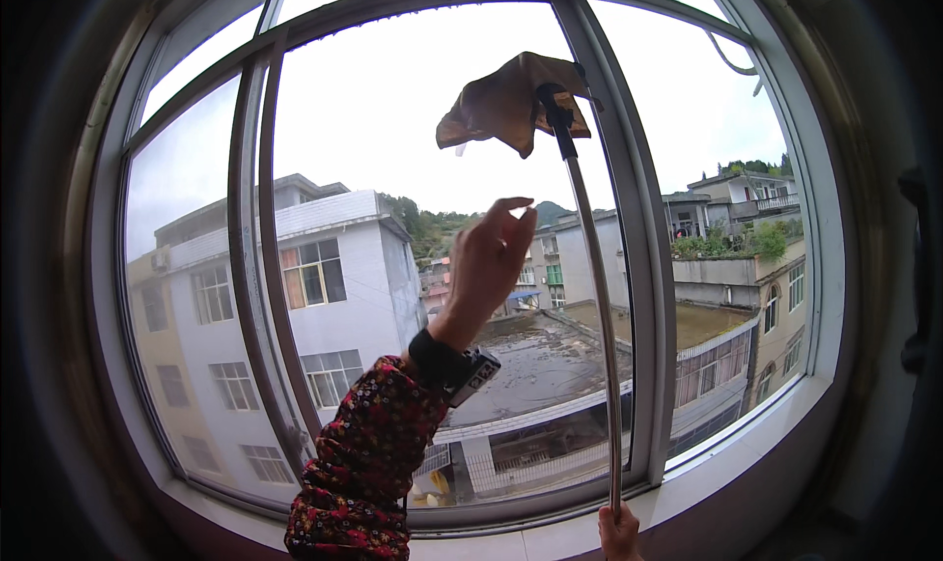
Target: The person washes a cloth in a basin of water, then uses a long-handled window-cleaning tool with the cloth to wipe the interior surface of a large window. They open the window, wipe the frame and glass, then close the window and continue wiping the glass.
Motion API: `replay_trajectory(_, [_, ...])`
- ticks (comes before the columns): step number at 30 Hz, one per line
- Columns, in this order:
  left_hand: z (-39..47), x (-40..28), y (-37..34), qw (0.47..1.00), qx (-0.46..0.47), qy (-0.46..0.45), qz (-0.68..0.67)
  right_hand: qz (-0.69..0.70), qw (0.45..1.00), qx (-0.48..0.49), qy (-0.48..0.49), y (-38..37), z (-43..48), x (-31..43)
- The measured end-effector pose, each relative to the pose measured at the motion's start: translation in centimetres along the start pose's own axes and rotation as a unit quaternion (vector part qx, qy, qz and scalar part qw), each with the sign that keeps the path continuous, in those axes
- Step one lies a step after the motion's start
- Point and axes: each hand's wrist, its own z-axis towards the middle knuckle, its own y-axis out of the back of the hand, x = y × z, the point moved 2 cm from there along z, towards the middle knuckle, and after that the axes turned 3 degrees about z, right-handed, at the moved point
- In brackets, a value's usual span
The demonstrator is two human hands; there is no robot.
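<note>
My right hand (620, 533), at the bottom edge of the view, grips the lower end of a long metal pole (598, 266). The pole rises almost upright to a black joint (560, 122). A brown cloth (501, 108) hangs draped over the head at its top, its corners drooping. That head is near the upper right of the middle window pane; whether it touches the glass cannot be told. My left hand (490, 262) is raised before the pane, left of the pole and below the cloth, fingers bent and apart with nothing visible in them.
A grey metal window frame (641, 266) divides the panes, with a pale tiled sill (744, 450) below. A small device on a black strap (442, 358) circles my left wrist over a floral sleeve (361, 465). Outside stand buildings (331, 266) and a wet flat roof (516, 362).
</note>
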Motion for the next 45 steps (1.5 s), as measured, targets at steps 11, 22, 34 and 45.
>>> replay_trajectory(11, [14.9, -4.1, -2.0, 0.969, 0.021, -0.129, 0.209, -0.015, 0.989, 0.02, -0.147, 1.0, -5.1, -3.5])
replay_trajectory(22, [11.9, -1.6, -8.2, 0.959, 0.075, -0.071, 0.265, 0.123, 0.97, 0.02, -0.207, 5.1, -5.9, -1.1])
replay_trajectory(34, [14.1, 1.8, -5.1, 0.995, 0.037, 0.044, 0.086, -0.208, 0.961, 0.175, -0.056, 5.6, -6.5, -2.5])
replay_trajectory(45, [12.6, -1.4, -7.4, 0.99, 0.087, -0.113, -0.012, -0.066, 0.994, 0.039, -0.081, 4.1, -6.6, -1.3])
